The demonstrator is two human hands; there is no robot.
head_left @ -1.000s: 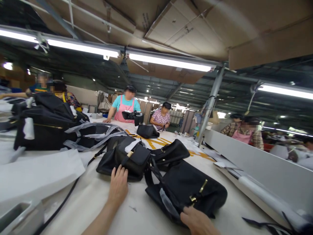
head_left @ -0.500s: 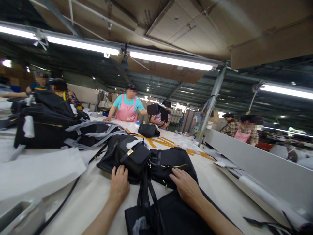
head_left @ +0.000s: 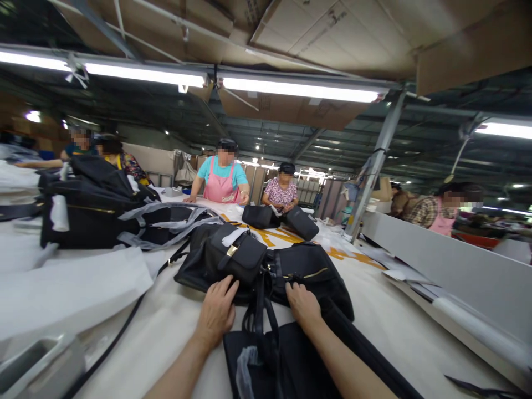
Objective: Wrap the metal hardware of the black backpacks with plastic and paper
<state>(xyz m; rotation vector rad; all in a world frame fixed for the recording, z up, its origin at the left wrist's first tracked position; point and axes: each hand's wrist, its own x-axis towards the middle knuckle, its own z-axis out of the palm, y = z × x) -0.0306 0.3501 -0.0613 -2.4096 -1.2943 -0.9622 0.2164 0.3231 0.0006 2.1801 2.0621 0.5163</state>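
A black bag with a gold-buckled front pocket [head_left: 245, 260] lies on the pale table [head_left: 158, 338], its zipped part [head_left: 311, 269] on the right. My left hand [head_left: 218, 310] touches the lower edge of the buckled pocket, fingers apart. On the zipped part, near the left end of its gold zip, rests my right hand [head_left: 302, 302]; its fingers are bent and close together, and whether they pinch anything is hidden. Black straps [head_left: 260, 310] run down between my hands to a flat black piece [head_left: 291, 360] with clear plastic on it, under my right forearm.
Black bags with plastic-wrapped handles [head_left: 87, 216] are piled at the left, beside white sheets [head_left: 75, 288]. A grey tray [head_left: 54, 354] stands front left. Two black pieces [head_left: 260, 216] lie near co-workers across the table. A grey partition [head_left: 440, 266] runs along the right.
The view has shifted slightly. My right fingers have drawn in near the zip. Across the table, a co-worker's raised black piece now lies on the table.
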